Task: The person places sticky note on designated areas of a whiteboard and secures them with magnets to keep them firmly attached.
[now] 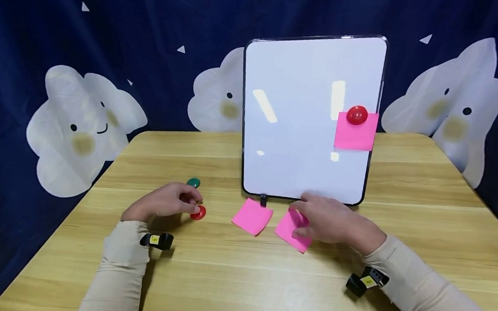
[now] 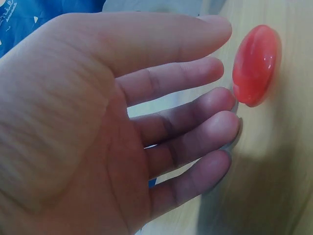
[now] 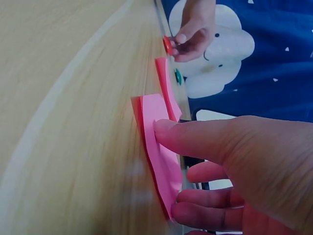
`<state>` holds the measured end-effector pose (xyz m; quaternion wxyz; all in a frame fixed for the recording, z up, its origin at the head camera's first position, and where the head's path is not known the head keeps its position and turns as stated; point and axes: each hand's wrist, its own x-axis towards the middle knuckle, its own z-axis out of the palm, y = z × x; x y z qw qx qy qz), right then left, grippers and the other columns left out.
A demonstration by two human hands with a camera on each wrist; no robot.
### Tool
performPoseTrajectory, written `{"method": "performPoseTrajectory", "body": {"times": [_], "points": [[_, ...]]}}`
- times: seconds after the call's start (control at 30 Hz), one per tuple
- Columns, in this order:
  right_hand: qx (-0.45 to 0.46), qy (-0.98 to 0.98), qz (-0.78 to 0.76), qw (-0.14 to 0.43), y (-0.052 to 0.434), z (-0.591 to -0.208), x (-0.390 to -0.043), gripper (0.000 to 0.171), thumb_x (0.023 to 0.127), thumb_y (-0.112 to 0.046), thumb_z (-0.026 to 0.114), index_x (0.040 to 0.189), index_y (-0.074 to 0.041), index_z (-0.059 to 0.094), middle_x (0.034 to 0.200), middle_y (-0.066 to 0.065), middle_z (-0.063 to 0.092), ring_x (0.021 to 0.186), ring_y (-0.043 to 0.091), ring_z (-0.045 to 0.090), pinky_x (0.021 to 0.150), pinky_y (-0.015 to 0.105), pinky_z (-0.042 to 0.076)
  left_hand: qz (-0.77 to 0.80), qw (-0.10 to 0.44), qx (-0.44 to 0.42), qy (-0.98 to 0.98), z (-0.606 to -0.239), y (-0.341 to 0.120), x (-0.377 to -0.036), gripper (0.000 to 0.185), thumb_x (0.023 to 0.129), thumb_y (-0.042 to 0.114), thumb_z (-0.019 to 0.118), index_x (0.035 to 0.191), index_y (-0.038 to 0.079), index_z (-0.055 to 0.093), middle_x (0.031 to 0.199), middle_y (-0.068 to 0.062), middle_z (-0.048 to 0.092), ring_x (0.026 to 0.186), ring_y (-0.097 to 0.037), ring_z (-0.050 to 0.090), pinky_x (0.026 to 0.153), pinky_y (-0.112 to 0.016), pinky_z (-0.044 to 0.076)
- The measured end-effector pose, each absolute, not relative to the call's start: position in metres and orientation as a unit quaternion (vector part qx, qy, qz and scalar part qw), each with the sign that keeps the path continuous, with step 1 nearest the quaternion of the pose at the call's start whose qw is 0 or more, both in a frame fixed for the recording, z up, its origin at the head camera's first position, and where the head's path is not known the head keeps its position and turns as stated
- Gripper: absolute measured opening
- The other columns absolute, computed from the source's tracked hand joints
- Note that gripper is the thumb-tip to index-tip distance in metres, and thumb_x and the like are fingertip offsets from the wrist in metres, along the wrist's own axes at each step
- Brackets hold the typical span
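At lower centre, the right hand (image 1: 329, 220) pinches a pink note (image 1: 292, 230) off the counter (image 1: 239, 277) while the left hand (image 1: 162, 202), fingers loosely apart, nears the red magnet (image 1: 198, 213), which may skid away if nudged.

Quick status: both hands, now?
Left hand: open, fingertips at round red magnet.
Right hand: pinching square pink paper sticky note on table.

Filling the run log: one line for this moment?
left hand at red magnet | right hand pinching pink note | table
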<state>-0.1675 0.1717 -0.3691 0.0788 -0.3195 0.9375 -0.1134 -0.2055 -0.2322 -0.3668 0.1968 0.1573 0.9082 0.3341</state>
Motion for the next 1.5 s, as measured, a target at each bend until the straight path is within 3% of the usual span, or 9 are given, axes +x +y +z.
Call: {"method": "performPoseTrajectory", "body": {"times": [0.37,0.6,0.87,1.07,1.27,1.5], "points": [[-0.311,0.941,-0.108,0.081,0.1722,-0.3668,-0.1691,0.039,0.082,-0.042,0.082,0.105,-0.013,0.067,0.087,-0.004,0.05,0.078,0.013,0.048,0.06,0.027,0.044,0.334,0.204,0.143,0.909,-0.3672,-0.2314,-0.2065,0.034,0.088,0.025,0.076,0.117,0.008,0.069,0.111,-0.004,0.066,0.106,-0.026,0.054,0.096,-0.046,0.042],[-0.318,0.938,-0.111,0.086,0.1714,-0.3679,-0.1688,0.057,0.083,-0.043,0.08,0.125,-0.006,0.066,0.09,-0.003,0.051,0.079,0.013,0.048,0.059,0.027,0.044,0.347,0.214,0.151,0.901,-0.3671,-0.2335,-0.2032,0.042,0.086,0.024,0.079,0.122,0.006,0.067,0.113,-0.007,0.064,0.103,-0.025,0.056,0.091,-0.04,0.046],[-0.318,0.936,-0.116,0.095,0.1714,-0.3684,-0.1681,0.036,0.084,-0.042,0.08,0.104,-0.015,0.066,0.085,-0.004,0.05,0.077,0.013,0.048,0.06,0.028,0.044,0.338,0.213,0.148,0.905,-0.3695,-0.2329,-0.2017,0.041,0.086,0.026,0.079,0.12,0.006,0.067,0.111,-0.006,0.064,0.101,-0.025,0.054,0.085,-0.038,0.047],[-0.302,0.942,-0.117,0.093,0.1703,-0.3702,-0.1673,0.04,0.083,-0.043,0.08,0.108,-0.015,0.066,0.088,-0.004,0.051,0.077,0.012,0.048,0.061,0.028,0.045,0.336,0.218,0.15,0.904,-0.3715,-0.2337,-0.2033,0.038,0.085,0.024,0.079,0.116,0.007,0.068,0.107,-0.006,0.064,0.098,-0.025,0.054,0.083,-0.037,0.047],[-0.31,0.94,-0.114,0.081,0.1709,-0.372,-0.1665,0.029,0.083,-0.044,0.08,0.088,-0.02,0.064,0.086,-0.005,0.05,0.077,0.013,0.047,0.06,0.028,0.044,0.337,0.223,0.164,0.9,-0.3704,-0.2332,-0.2027,0.028,0.084,0.018,0.08,0.107,0.007,0.068,0.097,-0.006,0.063,0.091,-0.026,0.053,0.079,-0.038,0.047],[-0.327,0.937,-0.11,0.06,0.1725,-0.3734,-0.166,0.028,0.084,-0.044,0.08,0.081,-0.021,0.064,0.082,-0.006,0.048,0.075,0.013,0.044,0.06,0.028,0.041,0.322,0.221,0.155,0.907,-0.3684,-0.2292,-0.2027,0.029,0.083,0.016,0.081,0.107,0.007,0.067,0.095,-0.006,0.062,0.09,-0.025,0.053,0.079,-0.037,0.046]]}}
